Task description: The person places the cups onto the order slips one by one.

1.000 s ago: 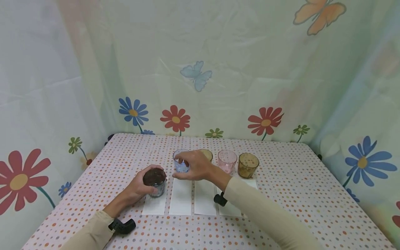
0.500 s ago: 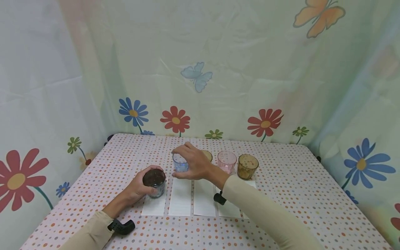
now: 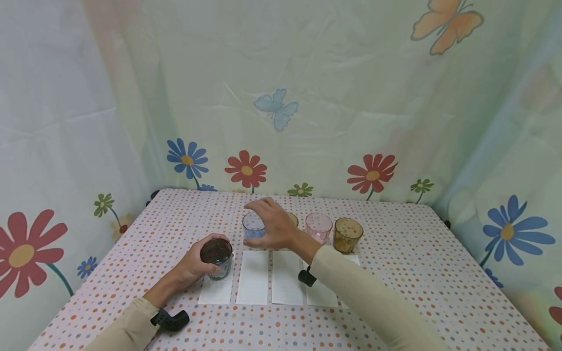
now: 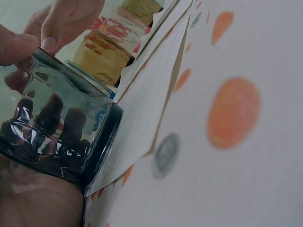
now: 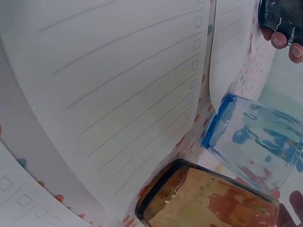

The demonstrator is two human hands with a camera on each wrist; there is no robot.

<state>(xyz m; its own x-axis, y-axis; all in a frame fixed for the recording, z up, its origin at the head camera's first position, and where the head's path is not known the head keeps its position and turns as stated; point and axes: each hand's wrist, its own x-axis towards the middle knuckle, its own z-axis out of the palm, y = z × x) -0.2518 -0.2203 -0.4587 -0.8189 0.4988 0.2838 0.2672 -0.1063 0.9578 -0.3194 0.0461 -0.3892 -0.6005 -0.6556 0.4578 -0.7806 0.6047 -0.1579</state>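
My left hand (image 3: 190, 265) grips a dark smoky drinking glass (image 3: 217, 253) at the left end of the row, thumb on the near side and fingers around the back. The left wrist view shows this glass's thick base low over a paper strip. My right hand (image 3: 278, 226) is at a light blue glass (image 5: 253, 137), fingers spread beyond its rim and thumb on the near side. An amber glass (image 5: 208, 198) stands beside the blue one, mostly hidden behind my right hand in the head view.
Farther right stand a pink glass (image 3: 319, 226) and another amber glass (image 3: 348, 234). Several white lined paper strips (image 3: 252, 280) lie in front of the glasses on the dotted tablecloth (image 3: 246, 326). A printed curtain (image 3: 325, 97) hangs behind the table.
My right hand's fingers have straightened from a curl and spread over the blue glass's far side, with the hand shifting slightly. My left hand and the dark glass stay put.
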